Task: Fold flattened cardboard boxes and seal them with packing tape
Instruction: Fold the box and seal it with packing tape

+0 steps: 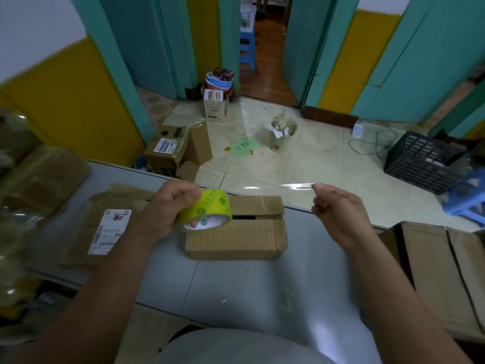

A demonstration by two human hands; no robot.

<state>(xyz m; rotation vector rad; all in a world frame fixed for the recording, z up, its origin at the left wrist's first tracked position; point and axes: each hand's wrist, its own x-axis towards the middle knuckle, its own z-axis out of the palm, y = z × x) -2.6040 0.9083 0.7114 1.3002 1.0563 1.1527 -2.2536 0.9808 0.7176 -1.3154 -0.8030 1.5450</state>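
Left hand [168, 206] gripping one tape roll [206, 210], right hand [338, 211] pinching its strip [296, 186], one box [236, 229].

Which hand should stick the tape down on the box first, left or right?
Right. The right hand pinches the free end of the tape strip, beyond the box on its right side, so it likely only needs to lower. The left hand grips the roll above the box.

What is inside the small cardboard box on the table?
Only a dark gap shows between the flaps of the cardboard box; the flaps and the tape roll held by the left hand hide any contents.
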